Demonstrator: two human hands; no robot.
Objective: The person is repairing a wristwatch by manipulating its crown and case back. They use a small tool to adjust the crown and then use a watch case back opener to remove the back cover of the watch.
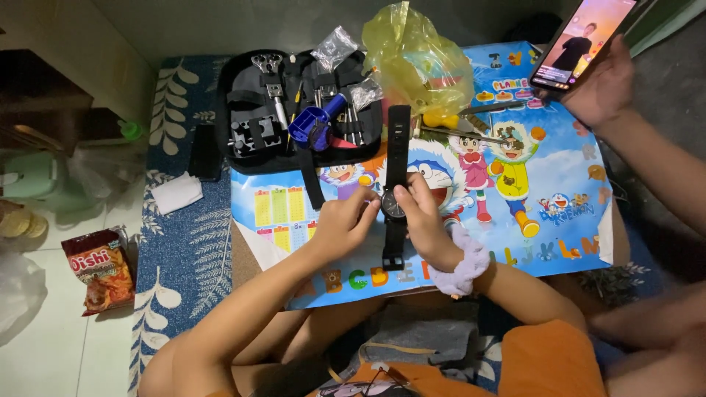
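A black wristwatch (396, 192) with a dark round dial is lying flat on a colourful cartoon poster (515, 184), its long strap stretching straight toward the black tool case (250, 95). The right hand (425, 220), wearing a lilac scrunchie (465, 266), is pinching the watch case, and the left hand (343, 223) is gripping its other side with the fingertips.

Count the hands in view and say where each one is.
3. The left hand and right hand meet on the black wristwatch at centre. Another person's hand holds a phone at upper right. Others may be out of frame.
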